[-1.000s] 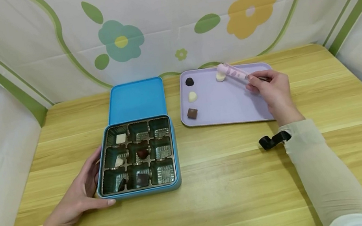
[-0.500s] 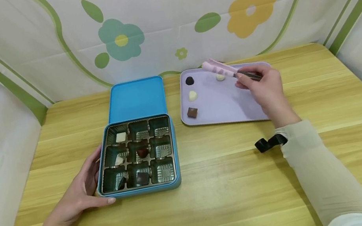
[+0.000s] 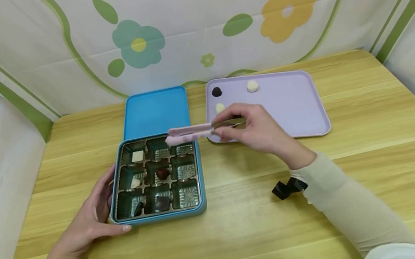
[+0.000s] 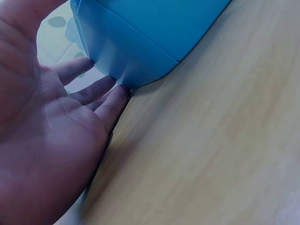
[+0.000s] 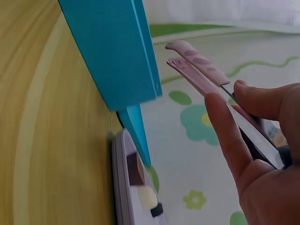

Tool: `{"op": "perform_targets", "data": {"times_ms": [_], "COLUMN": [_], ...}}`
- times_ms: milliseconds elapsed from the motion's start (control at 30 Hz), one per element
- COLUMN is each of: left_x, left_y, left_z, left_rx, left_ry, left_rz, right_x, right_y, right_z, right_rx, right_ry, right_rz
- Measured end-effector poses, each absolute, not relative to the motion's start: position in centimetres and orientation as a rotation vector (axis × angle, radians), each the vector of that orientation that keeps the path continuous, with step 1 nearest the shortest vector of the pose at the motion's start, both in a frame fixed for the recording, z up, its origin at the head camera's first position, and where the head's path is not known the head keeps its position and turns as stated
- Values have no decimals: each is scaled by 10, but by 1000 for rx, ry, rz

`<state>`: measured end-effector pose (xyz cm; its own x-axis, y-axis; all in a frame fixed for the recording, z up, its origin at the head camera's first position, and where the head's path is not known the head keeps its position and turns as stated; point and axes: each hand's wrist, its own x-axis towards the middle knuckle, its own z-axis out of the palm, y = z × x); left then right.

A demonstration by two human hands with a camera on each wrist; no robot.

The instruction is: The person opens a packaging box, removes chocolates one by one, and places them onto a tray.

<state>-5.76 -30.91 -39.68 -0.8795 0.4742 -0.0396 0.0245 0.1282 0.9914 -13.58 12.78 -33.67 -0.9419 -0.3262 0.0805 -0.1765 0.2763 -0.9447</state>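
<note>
Right hand: the right hand (image 3: pixel 250 129) grips a pair of pink-tipped tongs (image 3: pixel 195 132) between thumb and fingers, at the metal end.
Tongs: held roughly level, the pink tips point left and hang over the far right corner of the blue tin (image 3: pixel 163 216); the wrist view shows the two tips slightly apart with nothing between them.
Left hand: the left hand (image 3: pixel 85 228) lies flat on the table, fingers straight and relaxed, cupped against the near left corner of the tin; the wrist view shows fingertips (image 4: pixel 123 90) touching the tin's wall. It grasps nothing.
Tin: sits left of centre, its open lid (image 3: pixel 155 113) lying flat on the far side. Inside is a dark insert with nine compartments.
Contents: a white square chocolate (image 3: pixel 137 156) in the far left compartment, a pale piece (image 3: pixel 135 183) in the middle left, a dark reddish piece (image 3: pixel 162 173) in the centre, and dark pieces in the near left and near middle compartments.
Tray: a lilac tray (image 3: pixel 293 101) lies to the right of the lid, beyond the right hand.
On the tray: a dark round chocolate (image 3: pixel 217 92) and a white round one (image 3: pixel 252 86) along the far edge, another pale piece (image 3: pixel 220 107) just beyond the fingers.
Table: light wooden table (image 3: pixel 249 232).
</note>
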Motion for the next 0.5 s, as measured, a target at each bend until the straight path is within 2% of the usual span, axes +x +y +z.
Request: {"op": "perform_targets", "data": {"times_ms": [200, 500], "left_x": [-57, -60], "left_y": [-310, -306], "left_z": [-400, -405], "left_rx": [502, 515], "left_ry": [2065, 2049], "left_rz": [1822, 1829], "right_x": [-131, -127], "right_y": [110, 109], "right_z": [-337, -340], "right_rx": [-683, -868], "right_ry": [2344, 2403], "right_rz": [-1740, -1599]}}
